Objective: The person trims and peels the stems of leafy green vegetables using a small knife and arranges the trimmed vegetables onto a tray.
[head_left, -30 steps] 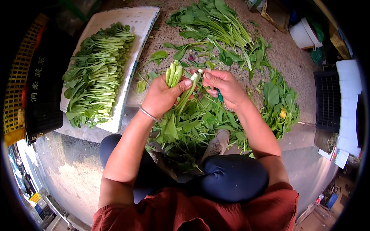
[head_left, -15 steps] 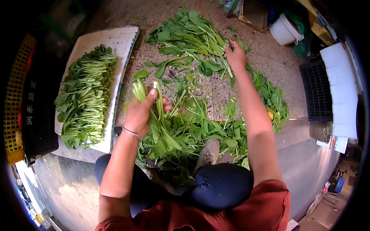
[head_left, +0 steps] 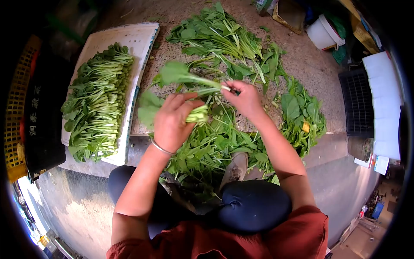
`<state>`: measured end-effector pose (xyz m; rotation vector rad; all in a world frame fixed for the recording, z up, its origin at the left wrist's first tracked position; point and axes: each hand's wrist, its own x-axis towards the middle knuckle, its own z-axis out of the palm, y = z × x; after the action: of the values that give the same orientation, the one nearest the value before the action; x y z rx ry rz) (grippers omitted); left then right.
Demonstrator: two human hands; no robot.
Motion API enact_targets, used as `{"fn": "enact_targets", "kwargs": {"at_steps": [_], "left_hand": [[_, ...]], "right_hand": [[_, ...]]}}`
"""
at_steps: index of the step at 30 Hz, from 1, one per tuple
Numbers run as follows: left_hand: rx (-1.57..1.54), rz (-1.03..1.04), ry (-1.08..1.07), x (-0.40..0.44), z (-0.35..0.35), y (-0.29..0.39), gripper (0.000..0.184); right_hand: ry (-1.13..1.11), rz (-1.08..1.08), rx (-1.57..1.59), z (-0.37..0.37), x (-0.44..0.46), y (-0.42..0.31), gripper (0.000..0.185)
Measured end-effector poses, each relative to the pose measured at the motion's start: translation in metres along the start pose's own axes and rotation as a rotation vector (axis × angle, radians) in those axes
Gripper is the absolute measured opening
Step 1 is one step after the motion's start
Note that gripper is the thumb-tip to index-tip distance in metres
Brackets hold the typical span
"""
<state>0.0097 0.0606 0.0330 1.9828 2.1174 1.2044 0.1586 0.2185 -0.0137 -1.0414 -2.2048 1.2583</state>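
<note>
My left hand (head_left: 172, 123), with a bangle at the wrist, is closed around a small bunch of leafy green stalks (head_left: 198, 114), their pale cut ends facing right. My right hand (head_left: 244, 100) pinches the root end of a single leafy green stalk (head_left: 196, 80), whose blurred leaf points left above my left hand. Something small and dark shows at the right fingertips; I cannot make out what it is. Beyond the hands lies a heap of long-stemmed greens (head_left: 224, 36). Loose leaves and trimmings (head_left: 215, 144) spread below the hands, around my shoe.
On the left, a white foam tray (head_left: 144, 43) bears a neat row of greens (head_left: 101, 103). Black and yellow crates (head_left: 43, 125) stand beyond it. More leaves (head_left: 302, 112) lie at right, with a white bucket (head_left: 324, 33) and a dark crate (head_left: 355, 103) farther out.
My right hand has come from the far heap toward my left hand, bringing a stalk. My left hand has turned over with its bunch, swinging the cut ends to the right.
</note>
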Motion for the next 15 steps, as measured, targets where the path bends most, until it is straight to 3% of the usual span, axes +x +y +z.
{"fn": "enact_targets", "kwargs": {"at_steps": [3,5,6,8,10,12,15], "left_hand": [[0.097,0.029,0.052,-0.002,0.006,0.000,0.022],[-0.201,-0.423,-0.132,-0.008,0.009,-0.005,0.023],[-0.194,-0.435,-0.131,-0.010,0.008,-0.007,0.023],[-0.602,-0.587,-0.077,-0.011,0.005,-0.010,0.020],[-0.719,-0.641,-0.079,-0.010,0.003,-0.008,0.021],[-0.977,-0.892,-0.125,-0.007,-0.002,-0.006,0.022],[-1.066,-0.939,-0.104,-0.007,-0.002,-0.009,0.023]], "right_hand": [[-0.221,-0.067,0.119,0.005,-0.008,-0.017,0.021],[-0.348,-0.053,0.263,0.007,-0.012,-0.031,0.023],[-0.361,-0.052,0.269,0.007,-0.014,-0.036,0.023],[-0.316,0.090,0.534,0.006,-0.016,-0.045,0.025],[-0.314,0.126,0.531,0.004,-0.018,-0.053,0.029],[-0.365,0.180,0.751,0.003,-0.018,-0.054,0.039],[-0.404,0.068,0.830,0.007,-0.018,-0.048,0.043]]}}
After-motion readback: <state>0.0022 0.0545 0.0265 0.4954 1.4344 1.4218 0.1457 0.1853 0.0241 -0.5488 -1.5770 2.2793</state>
